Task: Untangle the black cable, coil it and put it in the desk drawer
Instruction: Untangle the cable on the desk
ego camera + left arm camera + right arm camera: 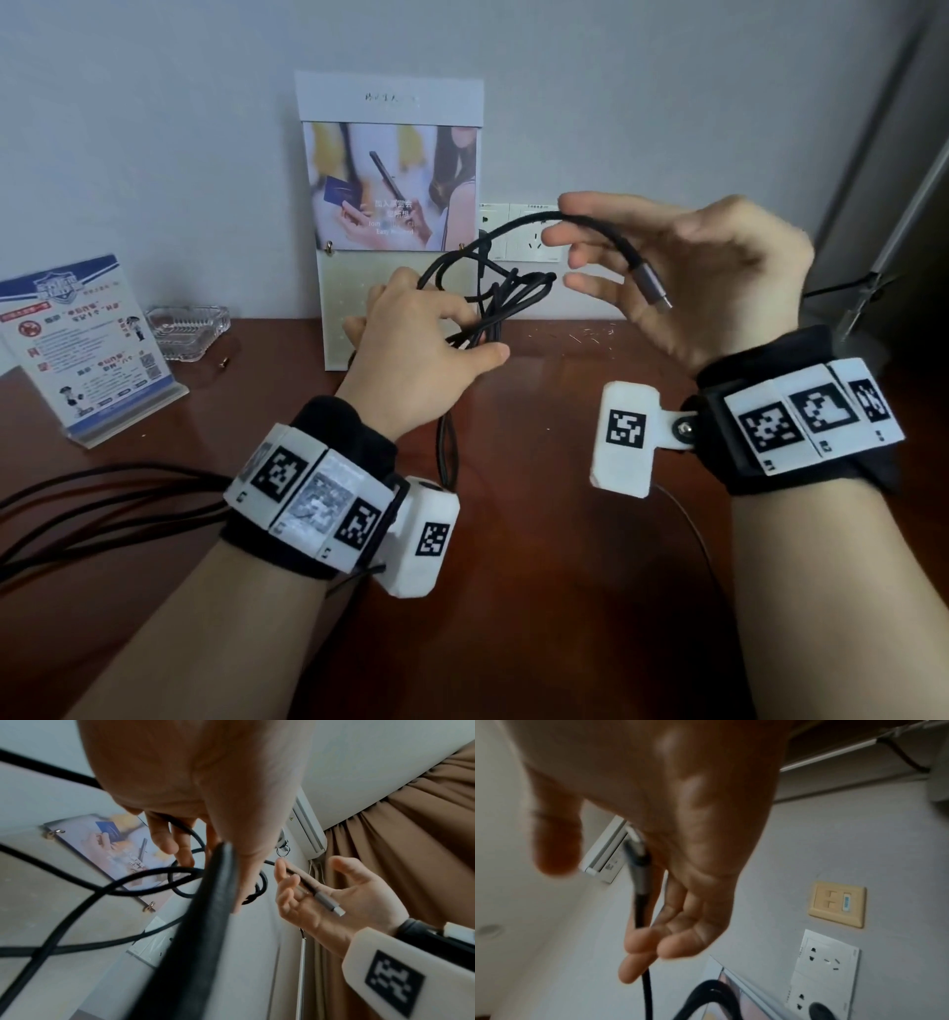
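Black cable (518, 226), grey plug (653, 284)

The dark reddish-brown wooden table (539, 591) carries a clear sign stand (87, 349) at its left, with a glass ashtray (187, 331) just beside it and a small brass-coloured piece (224, 362) (too small to identify) near the ashtray. A tall printed board (349, 308) stands at the back edge against the wall. Dark cords (102, 493) run across the left side.
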